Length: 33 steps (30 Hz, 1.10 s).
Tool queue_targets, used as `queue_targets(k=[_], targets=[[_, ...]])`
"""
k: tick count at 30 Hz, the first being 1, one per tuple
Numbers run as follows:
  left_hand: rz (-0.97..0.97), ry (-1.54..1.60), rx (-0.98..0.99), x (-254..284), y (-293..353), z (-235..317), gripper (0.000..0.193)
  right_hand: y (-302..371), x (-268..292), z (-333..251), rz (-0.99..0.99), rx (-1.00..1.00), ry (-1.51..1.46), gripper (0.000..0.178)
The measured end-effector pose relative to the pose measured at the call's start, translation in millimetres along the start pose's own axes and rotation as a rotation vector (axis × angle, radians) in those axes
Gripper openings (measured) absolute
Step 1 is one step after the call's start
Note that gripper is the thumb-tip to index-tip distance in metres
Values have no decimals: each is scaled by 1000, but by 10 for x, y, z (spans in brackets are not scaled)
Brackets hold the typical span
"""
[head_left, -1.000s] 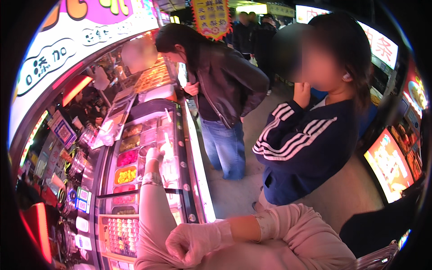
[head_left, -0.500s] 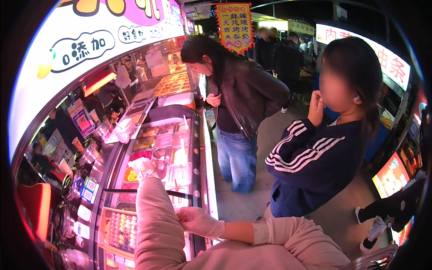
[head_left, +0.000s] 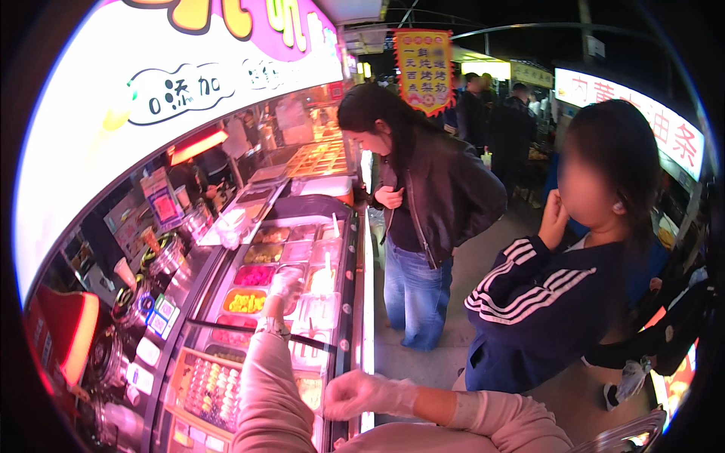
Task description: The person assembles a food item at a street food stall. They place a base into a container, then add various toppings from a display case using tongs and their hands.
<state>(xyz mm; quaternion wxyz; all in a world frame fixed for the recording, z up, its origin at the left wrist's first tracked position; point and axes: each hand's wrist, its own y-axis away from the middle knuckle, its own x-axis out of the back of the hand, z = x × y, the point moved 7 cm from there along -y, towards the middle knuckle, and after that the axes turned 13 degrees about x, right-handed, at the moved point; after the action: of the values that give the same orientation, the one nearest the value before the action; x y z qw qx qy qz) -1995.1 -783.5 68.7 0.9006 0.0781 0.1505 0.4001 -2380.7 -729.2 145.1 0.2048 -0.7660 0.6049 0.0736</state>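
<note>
My gloved left hand (head_left: 285,285) reaches over the lit topping counter, above a metal pan beside the tray of yellow pieces (head_left: 247,302). Its fingers are blurred and point away from me, so I cannot make out what they hold or touch. Just behind the yellow tray is a tray of bright pink pieces (head_left: 255,275). My right hand (head_left: 362,394), in a clear glove, hovers near the counter's front edge, right of my left forearm. Its fingers are curled in; anything inside them is hidden.
A wooden-framed box of small round pieces (head_left: 205,389) lies near my left forearm. A clear tub with a white handle (head_left: 323,279) stands on the right. Jars (head_left: 162,257) line the left side. Two people stand beyond the counter, one in a dark jacket (head_left: 438,189).
The view has shifted, so the scene sits farther right and lower. My left hand has moved right, off the yellow tray toward the metal pan. My right hand has come away from my left sleeve.
</note>
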Motion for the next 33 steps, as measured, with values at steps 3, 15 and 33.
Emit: queue_targets(k=[3,15,33], targets=[[-455,-877,250,-501,461,-415,36,252,122,-668,55,22,-6,28],[-798,-816,183,-990,2465,-1447,37,573,-361,-2305,-560,1047,-438,35],[-610,-1140,70,-1227,2827,-1215,33,777,-456,-2448,-506,1069,-272,27]])
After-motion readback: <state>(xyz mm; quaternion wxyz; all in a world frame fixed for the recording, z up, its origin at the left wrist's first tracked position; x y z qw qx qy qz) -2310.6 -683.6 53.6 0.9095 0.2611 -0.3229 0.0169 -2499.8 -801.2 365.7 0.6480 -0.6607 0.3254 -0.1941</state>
